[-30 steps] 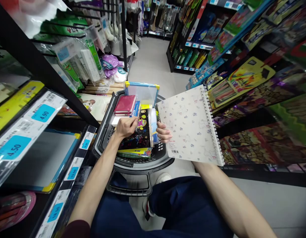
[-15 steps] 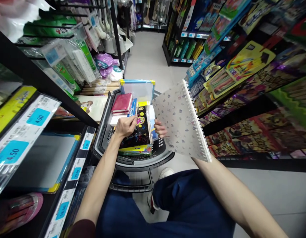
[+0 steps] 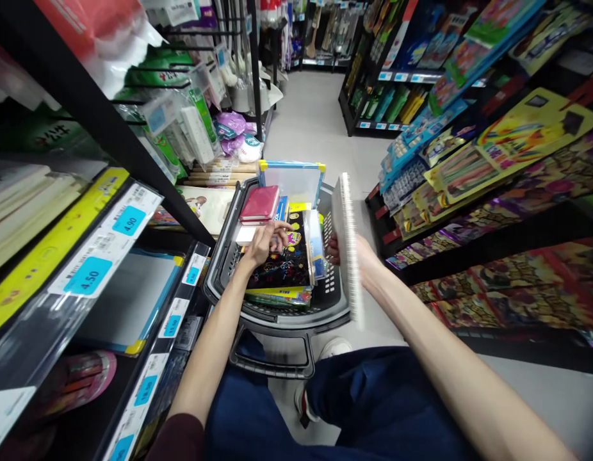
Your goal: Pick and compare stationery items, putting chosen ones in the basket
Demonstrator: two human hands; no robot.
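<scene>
My right hand (image 3: 364, 259) grips a spiral-bound notebook (image 3: 343, 237) upright and nearly edge-on at the right rim of a grey-black shopping basket (image 3: 282, 325); its fingertips show past the left side of the cover. Over the basket is my left hand (image 3: 268, 242), fingers loosely apart and holding nothing, just above a black item with colourful doodles (image 3: 282, 269). Behind that hand lies a dark red notebook (image 3: 260, 203). A small whiteboard with yellow corners (image 3: 292, 182) stands at the basket's far end. A clear-wrapped blue-and-white pack (image 3: 314, 243) rests beside the black item.
Shelves with blue price tags (image 3: 88, 275) line the left, holding another whiteboard (image 3: 126, 301). Hanging snack packets (image 3: 508, 301) and yellow blister packs (image 3: 512, 141) crowd the right. Between them a grey floor aisle (image 3: 310, 115) runs back to more racks. The basket's handle (image 3: 272, 370) hangs by my legs.
The notebook has turned from showing its patterned cover to nearly edge-on, now closer to the basket's right rim. My left hand has loosened from a fist. The view has swung left.
</scene>
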